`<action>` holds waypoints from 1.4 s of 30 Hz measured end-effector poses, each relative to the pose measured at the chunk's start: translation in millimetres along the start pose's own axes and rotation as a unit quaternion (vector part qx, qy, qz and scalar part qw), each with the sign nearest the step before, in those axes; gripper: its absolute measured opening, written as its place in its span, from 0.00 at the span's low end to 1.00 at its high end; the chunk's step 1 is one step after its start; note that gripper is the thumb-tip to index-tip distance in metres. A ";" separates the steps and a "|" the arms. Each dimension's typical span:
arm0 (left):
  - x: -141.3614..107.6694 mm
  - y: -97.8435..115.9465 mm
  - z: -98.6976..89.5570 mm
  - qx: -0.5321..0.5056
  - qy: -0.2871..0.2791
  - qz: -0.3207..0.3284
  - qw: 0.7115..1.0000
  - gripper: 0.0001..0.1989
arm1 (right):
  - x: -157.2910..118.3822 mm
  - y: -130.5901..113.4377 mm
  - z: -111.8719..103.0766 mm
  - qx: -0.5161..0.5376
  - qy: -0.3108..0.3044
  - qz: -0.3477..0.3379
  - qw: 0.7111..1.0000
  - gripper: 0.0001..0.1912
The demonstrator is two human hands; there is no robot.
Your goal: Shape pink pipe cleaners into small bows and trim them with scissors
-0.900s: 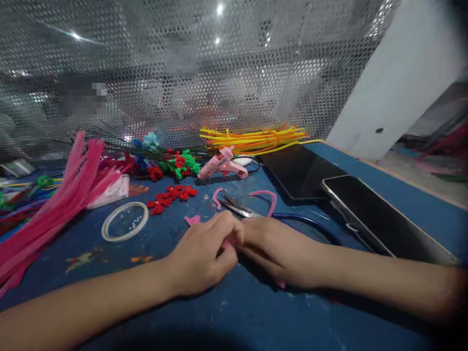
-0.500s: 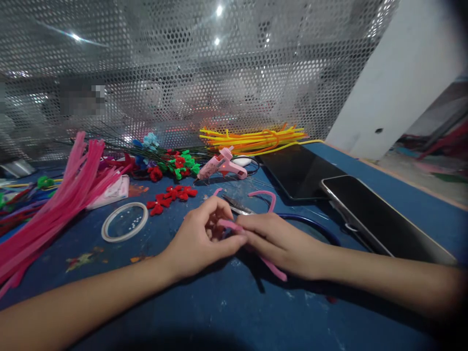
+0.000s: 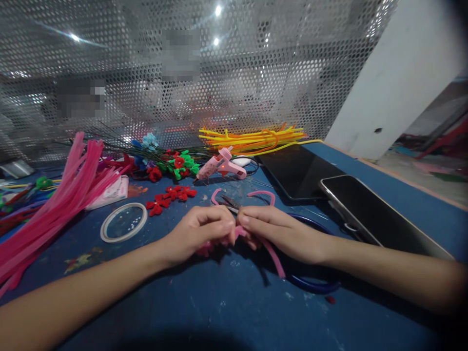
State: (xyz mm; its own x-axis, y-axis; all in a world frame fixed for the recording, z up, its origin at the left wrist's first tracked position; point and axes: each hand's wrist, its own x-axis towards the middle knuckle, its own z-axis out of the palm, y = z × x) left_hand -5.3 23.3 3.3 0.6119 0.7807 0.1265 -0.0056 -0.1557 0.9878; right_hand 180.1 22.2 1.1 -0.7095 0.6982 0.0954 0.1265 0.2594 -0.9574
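Note:
Both hands meet over the blue table, fingers bent around a pink pipe cleaner (image 3: pixel 274 258). My left hand (image 3: pixel 204 226) is closed on its folded part, and a pink bit shows between the fingertips. Closed on the same pipe cleaner, my right hand (image 3: pixel 288 234) touches the left one; a free end hangs down beneath it. Just behind the fingers lie the metal jaws of a tool (image 3: pixel 231 202), pliers or scissors. Blue curved handles (image 3: pixel 314 286) show around my right wrist, partly hidden. Curved pink pieces (image 3: pixel 262 193) lie beyond.
Left: a bundle of pink pipe cleaners (image 3: pixel 54 214), a tape roll (image 3: pixel 104 229) with white beads inside, red pipe-cleaner flowers (image 3: pixel 171 195). Behind: a pink glue gun (image 3: pixel 221 165), yellow stems (image 3: pixel 252 140), a mesh panel (image 3: pixel 175 92). Right: a tablet (image 3: pixel 303 170) and a phone (image 3: pixel 373 209).
My hands have turned knuckles-up and drawn closer over the pink pipe cleaner, covering more of it. More of the blue handle and the far pink piece shows now.

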 end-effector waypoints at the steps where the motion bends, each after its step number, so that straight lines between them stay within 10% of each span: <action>1: -0.5 1.2 -0.1 0.013 -0.016 0.009 1.000 0.14 | 0.1 0.3 0.0 0.000 0.000 -0.001 1.000 0.17; 17: 3.7 -7.1 -5.1 -0.219 0.030 -0.062 0.973 0.12 | 1.9 3.8 0.6 0.015 0.063 -0.022 0.998 0.19; 36: 7.4 -6.1 -1.1 -0.232 0.101 -0.056 0.966 0.08 | 1.9 -0.9 3.6 0.006 0.097 -0.036 0.995 0.10; 42: 13.2 -7.2 7.5 -0.179 0.177 -0.067 0.965 0.05 | -3.9 -6.2 10.3 -0.163 0.097 -0.082 0.978 0.08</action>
State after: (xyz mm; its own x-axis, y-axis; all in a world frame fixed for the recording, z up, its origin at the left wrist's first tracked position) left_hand 8.6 30.2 -2.9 0.3185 0.9469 -0.0442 -0.2572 0.1312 0.9574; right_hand 174.9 11.0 3.8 -0.5975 0.7350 0.3207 0.2584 0.5550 -0.7907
